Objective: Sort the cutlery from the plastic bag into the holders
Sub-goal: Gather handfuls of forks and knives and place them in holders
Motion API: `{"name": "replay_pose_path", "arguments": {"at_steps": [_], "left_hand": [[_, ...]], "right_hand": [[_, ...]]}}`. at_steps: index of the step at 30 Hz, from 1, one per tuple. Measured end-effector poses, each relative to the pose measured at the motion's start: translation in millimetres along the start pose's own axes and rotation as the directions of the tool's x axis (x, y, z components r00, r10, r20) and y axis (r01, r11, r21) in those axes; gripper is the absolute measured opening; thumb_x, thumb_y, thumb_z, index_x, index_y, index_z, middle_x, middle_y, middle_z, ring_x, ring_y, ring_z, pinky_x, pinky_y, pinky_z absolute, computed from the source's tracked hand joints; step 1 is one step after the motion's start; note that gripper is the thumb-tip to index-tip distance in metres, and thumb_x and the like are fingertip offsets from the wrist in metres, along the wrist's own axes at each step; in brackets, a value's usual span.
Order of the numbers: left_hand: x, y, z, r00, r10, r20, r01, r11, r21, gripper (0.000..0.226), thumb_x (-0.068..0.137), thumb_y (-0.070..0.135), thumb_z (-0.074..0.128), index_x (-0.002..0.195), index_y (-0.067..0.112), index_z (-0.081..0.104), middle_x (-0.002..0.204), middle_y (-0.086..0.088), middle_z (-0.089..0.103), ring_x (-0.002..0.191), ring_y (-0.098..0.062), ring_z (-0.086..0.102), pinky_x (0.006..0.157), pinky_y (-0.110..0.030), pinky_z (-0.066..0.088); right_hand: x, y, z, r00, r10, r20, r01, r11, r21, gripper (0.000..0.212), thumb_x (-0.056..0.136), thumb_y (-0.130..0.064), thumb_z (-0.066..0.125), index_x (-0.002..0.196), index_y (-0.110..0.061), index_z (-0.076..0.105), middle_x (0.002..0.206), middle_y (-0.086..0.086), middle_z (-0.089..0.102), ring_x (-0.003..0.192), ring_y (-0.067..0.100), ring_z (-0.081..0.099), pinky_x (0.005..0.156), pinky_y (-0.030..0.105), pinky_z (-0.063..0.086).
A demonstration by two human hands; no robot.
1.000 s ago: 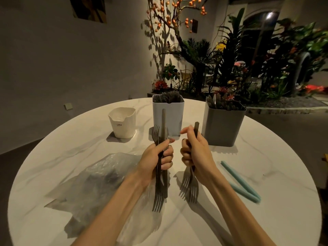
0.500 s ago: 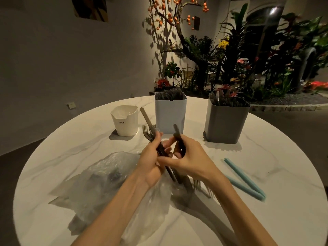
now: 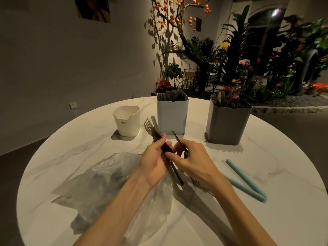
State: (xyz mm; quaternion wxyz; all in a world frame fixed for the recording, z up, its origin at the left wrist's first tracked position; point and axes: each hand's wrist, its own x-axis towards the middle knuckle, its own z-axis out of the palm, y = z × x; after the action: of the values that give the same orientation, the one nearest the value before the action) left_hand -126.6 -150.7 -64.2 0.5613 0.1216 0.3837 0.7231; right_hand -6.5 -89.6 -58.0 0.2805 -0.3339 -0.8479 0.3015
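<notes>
Gripped in the left hand (image 3: 156, 160), a bundle of forks (image 3: 150, 127) points tines-up, while the right hand (image 3: 193, 160), touching it, pinches other dark cutlery (image 3: 179, 142) whose fork tines (image 3: 198, 185) show beneath its wrist. Just under both grips lies the crumpled plastic bag (image 3: 106, 183); beyond them stand a white cup (image 3: 126, 121), a pale holder (image 3: 172, 116) and a grey holder (image 3: 228, 123), both already stocked. Right of the grips rest teal sticks (image 3: 246, 183). Passing pieces between crowded hands risks one slipping, or tines snagging the bag.
</notes>
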Motion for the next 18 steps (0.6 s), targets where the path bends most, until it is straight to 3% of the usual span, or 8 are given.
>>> {"name": "replay_pose_path", "arguments": {"at_steps": [2, 6, 9, 11, 12, 15, 18], "left_hand": [[2.9, -1.9, 0.8, 0.999, 0.024, -0.03, -0.024, 1.0, -0.001, 0.031, 0.1, 0.033, 0.058, 0.114, 0.005, 0.055, 0.078, -0.004, 0.051, 0.1, -0.028, 0.056, 0.085, -0.04, 0.061], [2.5, -3.8, 2.8, 0.999, 0.024, -0.031, -0.024, 1.0, -0.019, 0.044, 0.1, 0.039, 0.056, 0.124, 0.001, 0.057, 0.084, -0.007, 0.055, 0.103, -0.027, 0.054, 0.111, -0.045, 0.046], [2.8, -5.5, 3.2, 0.995, 0.075, -0.059, -0.072, 0.996, 0.045, 0.046, 0.103, 0.038, 0.051, 0.118, -0.005, 0.061, 0.087, -0.014, 0.068, 0.095, -0.027, 0.068, 0.099, -0.044, 0.055], [2.1, -5.3, 3.7, 0.993, 0.091, -0.07, -0.086, 0.994, 0.071, 0.044, 0.104, 0.037, 0.05, 0.12, -0.002, 0.063, 0.103, -0.024, 0.072, 0.102, -0.034, 0.071, 0.097, -0.044, 0.055], [1.5, -4.3, 2.9, 0.993, 0.089, -0.072, -0.084, 0.993, 0.077, 0.04, 0.103, 0.037, 0.052, 0.114, 0.0, 0.064, 0.102, -0.026, 0.071, 0.102, -0.034, 0.071, 0.095, -0.043, 0.054], [-1.1, -0.2, 3.8, 0.999, 0.023, -0.037, -0.021, 0.999, 0.046, 0.029, 0.101, 0.039, 0.055, 0.092, 0.012, 0.055, 0.07, -0.006, 0.054, 0.068, -0.017, 0.054, 0.075, -0.032, 0.046], [1.6, -0.1, 1.8, 0.998, 0.032, -0.049, -0.026, 0.994, 0.102, 0.029, 0.096, 0.042, 0.062, 0.095, 0.013, 0.059, 0.069, -0.003, 0.06, 0.065, -0.016, 0.056, 0.08, -0.032, 0.046]], "right_hand": [[-0.2, -0.1, -0.6, 1.0, -0.001, -0.005, 0.001, 0.999, 0.052, 0.023, 0.089, -0.043, 0.074, 0.094, -0.022, 0.068, 0.087, -0.01, 0.066, 0.078, 0.008, 0.061, 0.067, 0.011, 0.042], [-1.3, -1.7, -3.2, 1.0, 0.026, -0.016, -0.023, 0.984, 0.179, 0.024, 0.086, -0.043, 0.077, 0.09, -0.02, 0.068, 0.083, -0.007, 0.066, 0.08, 0.011, 0.064, 0.07, 0.014, 0.046], [-1.4, -2.5, -6.5, 0.996, 0.086, -0.001, -0.083, 0.964, 0.252, 0.027, 0.082, -0.046, 0.079, 0.085, -0.022, 0.067, 0.079, -0.007, 0.067, 0.077, 0.012, 0.066, 0.063, 0.015, 0.05], [-1.0, -2.0, -9.6, 0.994, 0.11, 0.004, -0.105, 0.943, 0.314, 0.029, 0.081, -0.046, 0.08, 0.082, -0.02, 0.068, 0.075, -0.006, 0.068, 0.074, 0.01, 0.066, 0.063, 0.015, 0.048], [-0.9, -2.4, -11.6, 0.994, 0.113, -0.001, -0.106, 0.933, 0.345, 0.029, 0.083, -0.046, 0.078, 0.082, -0.018, 0.069, 0.073, -0.006, 0.068, 0.072, 0.007, 0.066, 0.065, 0.016, 0.047], [1.8, -2.9, -15.1, 0.995, 0.101, -0.022, -0.082, 0.902, 0.423, 0.03, 0.097, -0.043, 0.061, 0.088, -0.015, 0.066, 0.063, -0.007, 0.063, 0.06, 0.001, 0.06, 0.066, 0.02, 0.045], [3.5, -7.2, -15.3, 0.99, 0.136, -0.029, -0.105, 0.865, 0.49, 0.029, 0.102, -0.041, 0.051, 0.093, -0.017, 0.066, 0.056, -0.013, 0.053, 0.062, 0.006, 0.054, 0.068, 0.019, 0.046]]}}
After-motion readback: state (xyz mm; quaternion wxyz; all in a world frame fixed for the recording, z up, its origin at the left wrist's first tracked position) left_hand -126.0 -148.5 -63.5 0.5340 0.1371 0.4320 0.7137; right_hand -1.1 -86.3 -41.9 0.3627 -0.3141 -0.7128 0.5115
